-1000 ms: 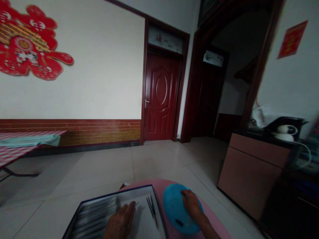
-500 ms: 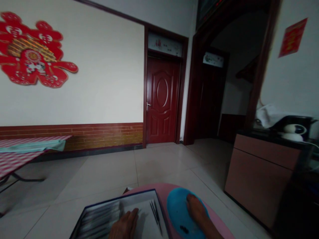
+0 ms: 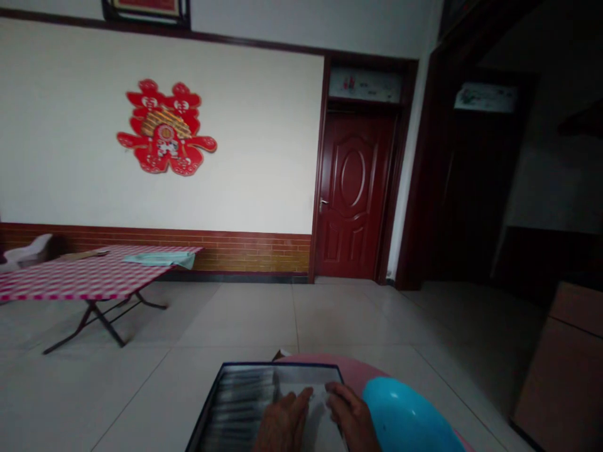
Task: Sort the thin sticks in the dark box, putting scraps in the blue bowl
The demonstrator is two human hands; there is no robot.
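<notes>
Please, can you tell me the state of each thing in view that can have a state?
Left hand: open, fingers resting on the white sheet.
Right hand: open, fingers resting on the sheet.
Dark-rimmed box: lying flat, no lid on top.
Blue round dish: lying on the pink round top, untouched.
Red door: shut.
Folding table: legs unfolded, standing.

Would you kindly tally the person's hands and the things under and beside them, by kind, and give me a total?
Bare hands: 2, the left hand and the right hand
Dark-rimmed flat tray: 1
Round blue plastic dish: 1
Round pink surface: 1
Total: 5
</notes>
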